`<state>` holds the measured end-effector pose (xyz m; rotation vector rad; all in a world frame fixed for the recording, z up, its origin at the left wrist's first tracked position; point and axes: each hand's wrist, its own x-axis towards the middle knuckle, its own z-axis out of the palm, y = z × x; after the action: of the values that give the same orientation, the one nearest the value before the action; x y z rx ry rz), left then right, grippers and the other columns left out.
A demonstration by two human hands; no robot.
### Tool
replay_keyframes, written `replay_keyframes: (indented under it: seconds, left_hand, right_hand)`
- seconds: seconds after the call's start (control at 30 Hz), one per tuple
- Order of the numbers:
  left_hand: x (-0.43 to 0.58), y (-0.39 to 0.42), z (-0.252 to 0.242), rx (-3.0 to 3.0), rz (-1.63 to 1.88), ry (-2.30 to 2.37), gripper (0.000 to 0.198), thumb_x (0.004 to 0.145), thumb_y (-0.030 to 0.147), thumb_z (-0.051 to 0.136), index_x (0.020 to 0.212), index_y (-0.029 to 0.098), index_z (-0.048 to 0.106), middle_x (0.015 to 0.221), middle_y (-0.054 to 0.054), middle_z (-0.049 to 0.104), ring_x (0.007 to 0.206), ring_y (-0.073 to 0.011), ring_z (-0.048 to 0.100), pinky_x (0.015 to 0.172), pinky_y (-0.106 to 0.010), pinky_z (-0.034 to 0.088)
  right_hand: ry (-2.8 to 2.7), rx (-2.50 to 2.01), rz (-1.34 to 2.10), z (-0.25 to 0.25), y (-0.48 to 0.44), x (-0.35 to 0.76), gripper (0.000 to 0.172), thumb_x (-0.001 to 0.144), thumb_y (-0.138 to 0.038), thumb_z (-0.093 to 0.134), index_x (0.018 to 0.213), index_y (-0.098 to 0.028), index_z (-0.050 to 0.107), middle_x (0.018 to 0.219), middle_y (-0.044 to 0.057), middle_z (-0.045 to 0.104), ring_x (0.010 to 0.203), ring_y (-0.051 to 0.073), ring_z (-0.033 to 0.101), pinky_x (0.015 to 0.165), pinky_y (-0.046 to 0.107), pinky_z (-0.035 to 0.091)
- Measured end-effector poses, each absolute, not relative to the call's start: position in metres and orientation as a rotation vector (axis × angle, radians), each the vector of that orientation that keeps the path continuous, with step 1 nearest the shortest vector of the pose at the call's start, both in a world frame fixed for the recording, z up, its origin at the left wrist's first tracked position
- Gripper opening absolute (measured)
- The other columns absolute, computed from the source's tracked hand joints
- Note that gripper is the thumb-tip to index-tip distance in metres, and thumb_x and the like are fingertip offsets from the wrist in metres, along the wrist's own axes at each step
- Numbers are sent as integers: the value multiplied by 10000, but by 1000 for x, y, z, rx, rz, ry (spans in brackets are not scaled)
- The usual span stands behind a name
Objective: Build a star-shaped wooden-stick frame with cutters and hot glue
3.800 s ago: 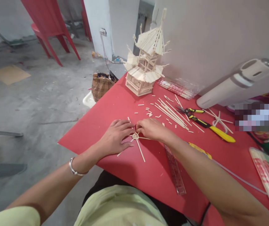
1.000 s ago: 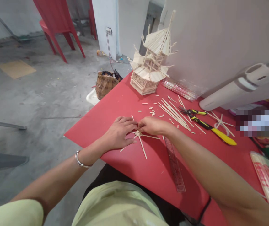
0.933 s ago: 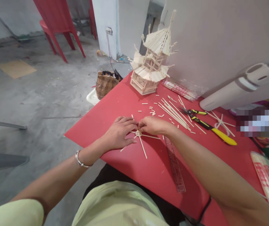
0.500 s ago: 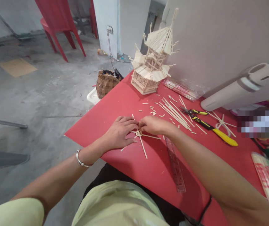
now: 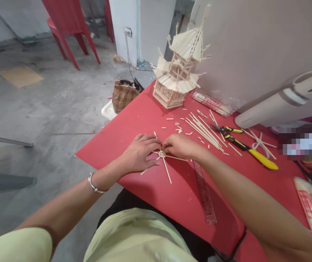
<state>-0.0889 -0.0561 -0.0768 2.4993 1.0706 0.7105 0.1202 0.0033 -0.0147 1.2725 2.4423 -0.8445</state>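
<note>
On the red table a spoked frame of thin wooden sticks (image 5: 167,170) lies flat, its sticks spreading from a small ringed hub. My left hand (image 5: 136,154) rests over the left side of this frame, fingers stretched out and thumb apart, covering some spokes. At the hub's far edge my right hand (image 5: 179,145) is closed in a pinch; whatever is between its fingertips is hidden. Short cut stick pieces (image 5: 179,129) are scattered beyond the hands. Close to my right forearm lies a clear ruler (image 5: 205,193).
A stick-built pagoda model (image 5: 175,78) stands at the table's far corner. Long loose sticks (image 5: 203,131), yellow-black cutters (image 5: 244,147) and a stick star (image 5: 260,142) lie to the right. Packaged sticks (image 5: 213,103) and a large tube (image 5: 270,105) are along the wall.
The view has shifted very slightly. Both hands keep nearly the same place at the hub, and nothing else has visibly moved.
</note>
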Motion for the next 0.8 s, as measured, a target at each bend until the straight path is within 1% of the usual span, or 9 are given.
replay_keyframes:
  seconds: [0.17,0.33,0.5,0.63,0.8]
  left_hand:
    - [-89,-57,-77,2504,698,1080,440,868,541,721,1154,208,688,1353,-122,683,1320,-330,557,1076,-480,351]
    - [-89,-57,-76,2482,684,1090,434,877,547,708,1163,221,697,1364,-120,678,1334,-328,548,1090,-484,350]
    - [-89,-57,-75,2471,677,1083,426,870,532,719,1164,224,710,1369,-115,673,1337,-341,545,1094,-503,359]
    - [-89,-57,-75,2470,680,1080,422,867,525,724,1160,222,711,1365,-121,675,1329,-345,550,1085,-508,369]
    - [-89,-57,-76,2479,693,1073,412,876,527,715,1159,228,714,1373,-118,671,1325,-338,553,1093,-504,365]
  right_hand:
    - [2488,1245,-756,-13,-2,123,216,889,-212,602,889,-253,813,878,19,776,791,149,643,681,233,354]
    - [2519,1256,-626,-11,-9,124,217,926,-272,615,987,-280,823,963,45,777,866,173,666,720,239,377]
    - [2489,1286,-615,-7,-13,122,229,945,-294,612,1041,-296,819,989,45,779,911,191,671,749,239,396]
    - [2466,1307,-615,-6,-14,121,244,950,-303,606,1081,-293,811,1017,42,778,941,196,663,746,241,394]
    - [2484,1302,-607,-7,-16,122,245,955,-297,589,1042,-294,817,1000,35,768,923,187,656,707,249,364]
